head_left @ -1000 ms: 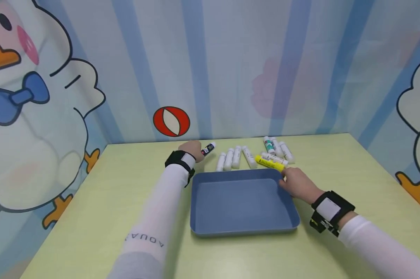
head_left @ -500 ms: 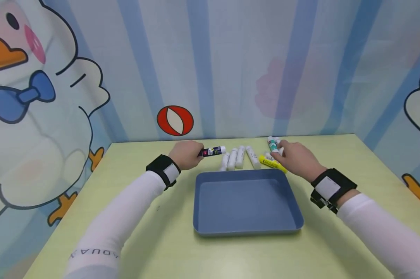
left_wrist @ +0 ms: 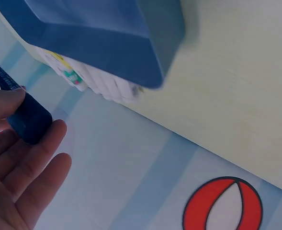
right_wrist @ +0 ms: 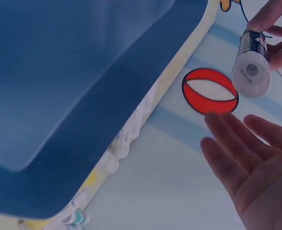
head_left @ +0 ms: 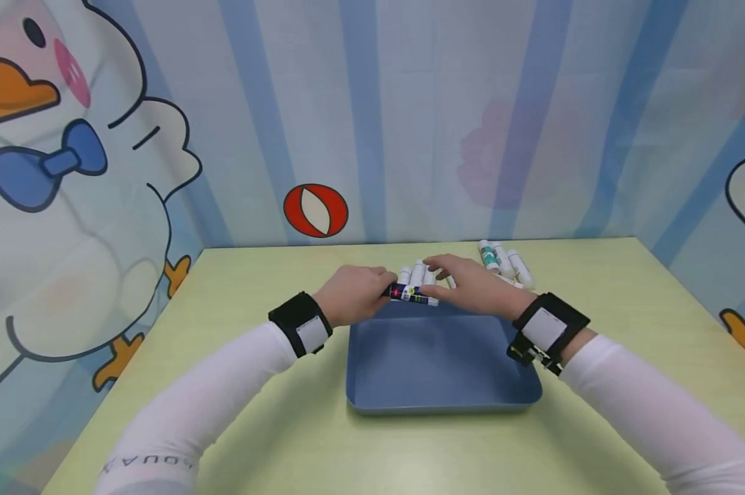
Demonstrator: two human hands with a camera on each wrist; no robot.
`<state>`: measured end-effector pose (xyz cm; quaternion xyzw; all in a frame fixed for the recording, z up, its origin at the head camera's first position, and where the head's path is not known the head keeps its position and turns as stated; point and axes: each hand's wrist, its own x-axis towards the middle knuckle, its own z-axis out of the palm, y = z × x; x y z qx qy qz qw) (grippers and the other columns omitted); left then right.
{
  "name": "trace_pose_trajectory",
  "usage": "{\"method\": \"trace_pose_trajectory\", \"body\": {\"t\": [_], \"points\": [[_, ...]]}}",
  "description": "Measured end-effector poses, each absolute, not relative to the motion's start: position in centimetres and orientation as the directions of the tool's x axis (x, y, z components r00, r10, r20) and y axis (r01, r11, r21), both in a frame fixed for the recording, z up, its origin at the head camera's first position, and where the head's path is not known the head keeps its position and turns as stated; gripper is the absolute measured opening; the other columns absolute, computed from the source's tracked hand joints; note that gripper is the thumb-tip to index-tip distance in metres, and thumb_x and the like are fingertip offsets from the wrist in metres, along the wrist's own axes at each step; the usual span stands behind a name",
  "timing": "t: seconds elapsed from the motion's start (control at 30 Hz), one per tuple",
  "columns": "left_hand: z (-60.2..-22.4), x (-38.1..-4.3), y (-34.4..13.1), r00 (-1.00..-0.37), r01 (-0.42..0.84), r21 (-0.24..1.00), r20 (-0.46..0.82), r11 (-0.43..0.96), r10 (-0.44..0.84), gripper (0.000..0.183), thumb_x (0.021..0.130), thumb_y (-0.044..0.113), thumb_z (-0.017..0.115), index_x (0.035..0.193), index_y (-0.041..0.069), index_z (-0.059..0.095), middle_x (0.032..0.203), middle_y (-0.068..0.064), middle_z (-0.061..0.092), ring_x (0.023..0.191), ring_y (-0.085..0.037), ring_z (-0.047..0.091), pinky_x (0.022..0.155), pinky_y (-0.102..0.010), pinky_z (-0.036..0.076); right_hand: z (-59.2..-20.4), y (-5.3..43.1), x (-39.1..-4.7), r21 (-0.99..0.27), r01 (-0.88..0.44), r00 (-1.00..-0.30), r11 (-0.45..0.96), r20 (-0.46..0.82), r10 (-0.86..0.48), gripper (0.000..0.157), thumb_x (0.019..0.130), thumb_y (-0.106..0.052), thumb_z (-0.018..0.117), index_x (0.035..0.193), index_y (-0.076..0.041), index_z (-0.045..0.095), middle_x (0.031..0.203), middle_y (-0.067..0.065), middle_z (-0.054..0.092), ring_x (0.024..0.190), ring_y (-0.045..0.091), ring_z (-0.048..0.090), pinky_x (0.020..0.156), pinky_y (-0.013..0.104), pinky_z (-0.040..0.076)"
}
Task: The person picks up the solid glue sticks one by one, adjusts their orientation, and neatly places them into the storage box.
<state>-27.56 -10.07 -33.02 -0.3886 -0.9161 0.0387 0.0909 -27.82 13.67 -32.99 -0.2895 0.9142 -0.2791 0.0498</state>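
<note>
My left hand [head_left: 354, 295] pinches a dark navy glue stick [head_left: 409, 293] with a white end, held above the tray's back edge. In the left wrist view the thumb and fingers grip the dark end of this glue stick [left_wrist: 28, 117]. My right hand [head_left: 471, 285] is beside the white end, fingers spread and holding nothing. From the right wrist view, the open fingers of the right hand [right_wrist: 260, 167] point toward the glue stick's white end [right_wrist: 251, 79], with a gap between. Several white sticks [head_left: 417, 273] lie behind the tray, partly hidden by the hands.
A blue-grey rectangular tray [head_left: 440, 402] sits on the pale yellow table [head_left: 267, 426]. At the back right lie more white sticks [head_left: 521, 268] and one with a green label [head_left: 488, 256]. A patterned curtain [head_left: 409, 124] hangs behind the table.
My left hand has brought the glue stick forward and right, over the tray's back edge. The right hand has gone from the yellow stick to the right-hand sticks, then left to the glue stick.
</note>
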Motion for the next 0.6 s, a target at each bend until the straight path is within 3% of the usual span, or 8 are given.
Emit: {"method": "trace_pose_trajectory", "body": {"t": [0.1, 0.23, 0.43, 0.6], "points": [[-33.0, -26.6, -9.5, -0.651, 0.732, -0.158, 0.121, 0.662, 0.749, 0.023, 0.092, 0.021, 0.068, 0.112, 0.009, 0.064, 0.092, -0.002, 0.067, 0.071, -0.012, 0.059, 0.07, -0.025, 0.055, -33.3, 13.0, -27.5, -0.559, -0.522, -0.799, 0.644, 0.056, -0.598, 0.055, 0.097, -0.036, 0.06, 0.135, 0.002, 0.05, 0.112, 0.014, 0.065, 0.096, 0.022, 0.065, 0.08, 0.037, 0.055], [-32.8, -25.7, -9.1, -0.636, 0.743, -0.179, 0.108, 0.644, 0.764, 0.024, 0.093, 0.024, 0.068, 0.112, 0.009, 0.064, 0.091, -0.001, 0.067, 0.07, -0.011, 0.058, 0.067, -0.023, 0.054, -33.6, 12.6, -27.0, -0.576, -0.529, -0.781, 0.623, 0.042, -0.624, 0.044, 0.094, -0.033, 0.065, 0.122, 0.002, 0.061, 0.09, 0.003, 0.067, 0.073, 0.012, 0.064, 0.065, 0.03, 0.055], [-32.8, -25.2, -9.0, -0.64, 0.74, -0.179, 0.108, 0.648, 0.761, 0.025, 0.094, 0.025, 0.066, 0.113, 0.01, 0.064, 0.093, -0.002, 0.067, 0.071, -0.011, 0.056, 0.065, -0.02, 0.052, -33.8, 12.3, -26.8, -0.603, -0.526, -0.761, 0.6, 0.018, -0.649, 0.02, 0.093, -0.028, 0.068, 0.1, -0.009, 0.07, 0.075, 0.001, 0.065, 0.062, 0.014, 0.055, 0.056, 0.028, 0.046], [-33.4, -25.3, -9.3, -0.643, 0.739, -0.138, 0.145, 0.659, 0.752, 0.023, 0.093, 0.023, 0.068, 0.111, 0.01, 0.064, 0.09, -0.001, 0.066, 0.07, -0.011, 0.055, 0.064, -0.022, 0.052, -33.8, 11.9, -26.7, -0.56, -0.565, -0.742, 0.605, 0.024, -0.67, 0.015, 0.094, -0.026, 0.067, 0.09, -0.012, 0.069, 0.068, -0.003, 0.058, 0.057, 0.012, 0.05, 0.053, 0.026, 0.04]]}}
